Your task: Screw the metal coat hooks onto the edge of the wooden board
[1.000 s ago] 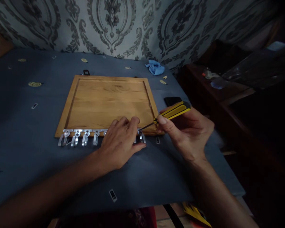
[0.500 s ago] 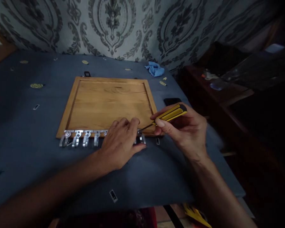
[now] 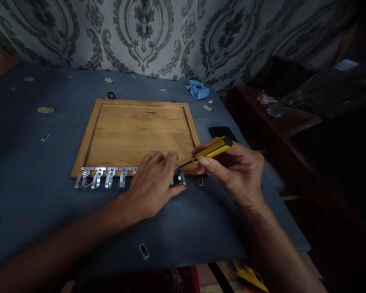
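Note:
A framed wooden board (image 3: pixel 140 134) lies flat on the cloth-covered table, a metal hook rail (image 3: pixel 110 174) along its near edge. My left hand (image 3: pixel 154 183) covers the rail's right-middle part, fingers bent over onto the wood and thumb at the front by the hooks; it holds the rail against the board. Between the thumb and fingers of my right hand (image 3: pixel 239 171) is a yellow-and-black screwdriver (image 3: pixel 212 149), tilted, handle up to the right. Its tip meets the rail's right end, near a screw position. Whether a screw sits under the tip is too small to tell.
A blue cloth (image 3: pixel 197 89) is crumpled at the table's far right. A black phone-like object (image 3: pixel 222 132) lies behind my right hand. Beyond the board's far edge is a small dark buckle-shaped piece (image 3: pixel 111 95). Something yellow (image 3: pixel 250 276) lies below the table's front edge.
The screwdriver handle has turned slightly and dipped a little to the left with my right hand. My left hand keeps its hold on the rail. The whole view has shifted slightly.

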A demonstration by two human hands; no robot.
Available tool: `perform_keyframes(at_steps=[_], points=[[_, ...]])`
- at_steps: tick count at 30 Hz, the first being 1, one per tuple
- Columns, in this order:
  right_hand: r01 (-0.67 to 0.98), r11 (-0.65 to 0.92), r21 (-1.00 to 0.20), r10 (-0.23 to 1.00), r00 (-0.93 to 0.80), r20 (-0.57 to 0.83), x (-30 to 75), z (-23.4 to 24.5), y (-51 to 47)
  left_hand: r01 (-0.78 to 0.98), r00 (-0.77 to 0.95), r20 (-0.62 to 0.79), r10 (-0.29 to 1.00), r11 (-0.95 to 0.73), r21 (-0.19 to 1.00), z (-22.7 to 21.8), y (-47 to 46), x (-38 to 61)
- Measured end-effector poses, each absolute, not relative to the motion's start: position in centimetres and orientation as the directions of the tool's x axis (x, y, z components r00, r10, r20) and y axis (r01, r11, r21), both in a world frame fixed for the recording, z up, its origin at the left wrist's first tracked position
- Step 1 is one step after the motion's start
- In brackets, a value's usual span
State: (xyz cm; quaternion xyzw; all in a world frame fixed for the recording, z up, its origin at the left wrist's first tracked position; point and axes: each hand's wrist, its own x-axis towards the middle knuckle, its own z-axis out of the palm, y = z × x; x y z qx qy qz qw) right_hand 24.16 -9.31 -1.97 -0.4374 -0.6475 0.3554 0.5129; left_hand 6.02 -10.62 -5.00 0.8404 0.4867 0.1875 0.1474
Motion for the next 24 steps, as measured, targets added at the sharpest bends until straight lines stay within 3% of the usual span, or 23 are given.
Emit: perform_keyframes(at_steps=[9, 17, 24], points=[[0.29, 0.433, -0.854, 0.897, -0.043, 0.44, 24.0, -2.5, -9.3, 0.774, 0.459, 0.135, 0.878, -0.469, 0.425, -4.8, -10.5, 6.1], [0.288, 0.403, -0.869, 0.903, 0.031, 0.429, 23.7, -2.9, -9.3, 0.772, 0.463, 0.124, 0.877, -0.469, 0.43, -4.6, -10.5, 6.1], [0.334, 0.435, -0.836, 0.889, -0.012, 0.458, 23.9, -3.1, -9.6, 0.764, 0.461, 0.142, 0.876, -0.473, 0.438, -4.7, -10.5, 6.1]])
